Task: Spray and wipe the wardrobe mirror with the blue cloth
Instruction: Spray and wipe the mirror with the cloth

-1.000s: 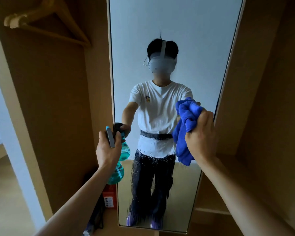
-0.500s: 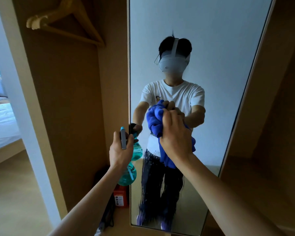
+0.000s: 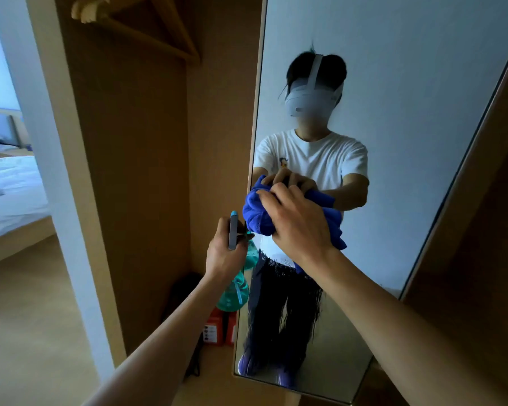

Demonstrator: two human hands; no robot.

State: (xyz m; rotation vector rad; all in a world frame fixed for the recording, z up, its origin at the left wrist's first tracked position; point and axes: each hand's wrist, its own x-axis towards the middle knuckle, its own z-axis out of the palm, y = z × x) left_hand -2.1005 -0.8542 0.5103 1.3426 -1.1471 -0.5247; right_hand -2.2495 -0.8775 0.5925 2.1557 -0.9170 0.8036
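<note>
While the right hand point(image 3: 298, 227) presses the bunched blue cloth point(image 3: 257, 212) flat against the wardrobe mirror point(image 3: 423, 112), its grip is closed on the fabric, with the fingers curled over the top of the wad. The cloth sits against the glass's left edge, roughly at mid-height. The mirror's long axis runs top to bottom, so from the grip nearly all the glass lies to the right, above and below. Wet runs streak the lower part, straight down from the cloth. The left hand point(image 3: 222, 253) has its grip wrapped round the neck of a teal spray bottle point(image 3: 233, 294). It hangs just beside the cloth, lower and to the left, level with the mirror's frame. Whether a finger rests on the trigger cannot be told. As I judge it, the wiping hand is the one on the glass, and its next stroke has to lead away from the left edge. A sweep down toward the streaks would pass just beside the bottle.
</note>
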